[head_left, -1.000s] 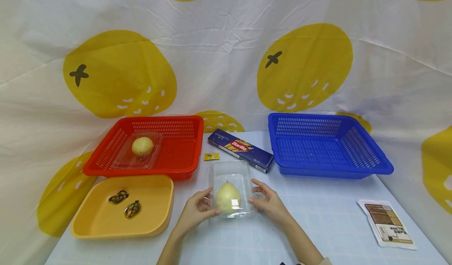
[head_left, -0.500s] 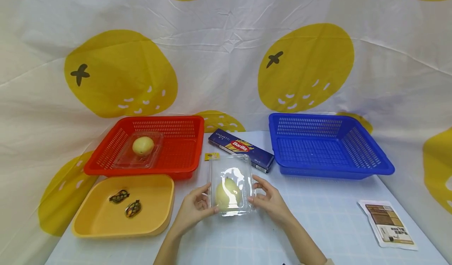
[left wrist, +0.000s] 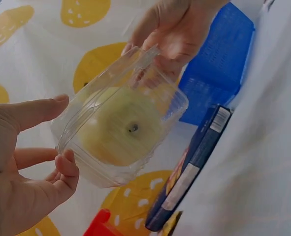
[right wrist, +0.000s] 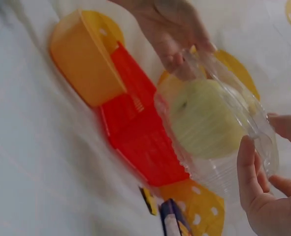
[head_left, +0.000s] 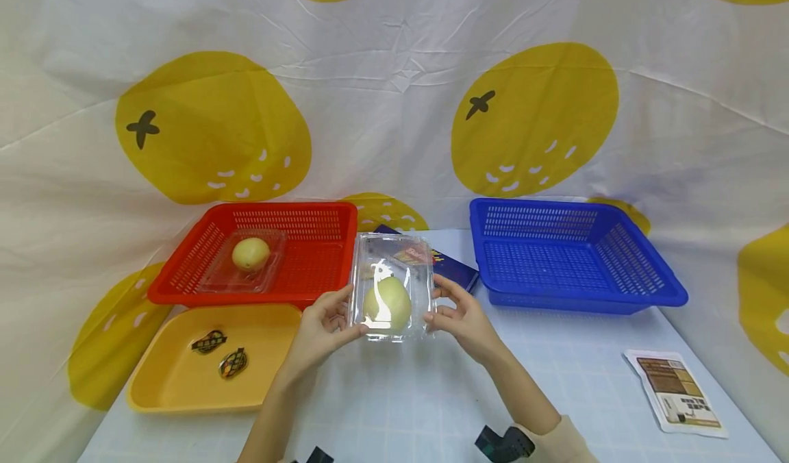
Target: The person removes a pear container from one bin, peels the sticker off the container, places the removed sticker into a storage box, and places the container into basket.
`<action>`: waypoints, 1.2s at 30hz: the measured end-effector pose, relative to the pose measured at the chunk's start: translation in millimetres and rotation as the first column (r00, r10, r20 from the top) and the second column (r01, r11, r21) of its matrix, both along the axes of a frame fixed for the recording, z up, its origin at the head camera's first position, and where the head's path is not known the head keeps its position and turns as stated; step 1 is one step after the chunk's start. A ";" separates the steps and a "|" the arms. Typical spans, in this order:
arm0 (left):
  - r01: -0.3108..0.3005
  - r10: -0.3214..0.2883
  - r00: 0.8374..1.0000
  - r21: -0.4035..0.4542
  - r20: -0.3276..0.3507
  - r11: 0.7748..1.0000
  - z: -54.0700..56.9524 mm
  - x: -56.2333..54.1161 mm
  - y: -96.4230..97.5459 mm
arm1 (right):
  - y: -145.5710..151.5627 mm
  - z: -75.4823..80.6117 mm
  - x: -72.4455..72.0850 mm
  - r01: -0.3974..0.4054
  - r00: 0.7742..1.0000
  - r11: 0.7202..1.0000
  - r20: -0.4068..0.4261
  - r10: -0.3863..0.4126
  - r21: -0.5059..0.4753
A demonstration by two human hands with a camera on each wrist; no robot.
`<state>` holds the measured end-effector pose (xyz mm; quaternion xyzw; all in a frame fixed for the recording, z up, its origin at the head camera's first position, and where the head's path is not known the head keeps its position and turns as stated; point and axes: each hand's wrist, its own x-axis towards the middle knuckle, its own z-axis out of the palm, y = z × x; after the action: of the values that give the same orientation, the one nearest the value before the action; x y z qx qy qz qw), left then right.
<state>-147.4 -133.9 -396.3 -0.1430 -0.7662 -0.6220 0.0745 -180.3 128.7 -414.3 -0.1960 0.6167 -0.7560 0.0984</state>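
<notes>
Between my hands is a clear plastic clamshell box with a round, pale yellow pear inside. My left hand grips its left edge, thumb on the near side and fingertips at the rim. On the opposite edge, my right hand pinches the rim in the same manner. Both wrist views have the box raised off the table and tilted; the pear's dark stem spot shows through the plastic in the left wrist view. Behind the box lies a dark blue spaghetti carton, partly covered by it in the head view.
A red basket at back left holds another clear box and round yellow fruit. In front, an orange-yellow tray contains two dark stickers. A blue basket stands back right, a brown-and-white pouch front right, a small yellow packet near the carton.
Both hands have raised the clamshell box with the pear, moving it up and slightly left. It now overlaps the spaghetti carton and covers the small yellow packet in the head view.
</notes>
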 end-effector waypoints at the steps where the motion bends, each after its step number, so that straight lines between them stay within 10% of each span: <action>1: 0.007 -0.007 1.000 0.007 -0.017 1.000 3.5 -2.0 -1.2 | -1.5 3.5 -2.5 -0.002 1.000 1.000 -0.009 0.002 0.000; 10: -0.076 0.071 0.988 -0.034 -0.134 0.997 28.3 -13.9 -12.5 | -23.5 29.8 -32.7 0.012 0.999 0.999 -0.044 -0.010 0.044; 22: -0.162 0.152 0.986 -0.185 -0.067 0.969 54.6 -42.7 -49.0 | -68.5 47.2 -73.7 0.018 0.999 0.999 -0.037 -0.017 0.046; 36: -0.263 0.261 0.962 0.010 0.077 0.965 37.8 -58.7 -77.9 | -112.2 45.8 -98.0 -0.014 0.999 0.998 0.042 0.012 0.054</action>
<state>-206.1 -211.8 -358.5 -0.0160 -0.7742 -0.6195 0.1288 -278.3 16.5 -368.5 -0.1813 0.6336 -0.7422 0.1216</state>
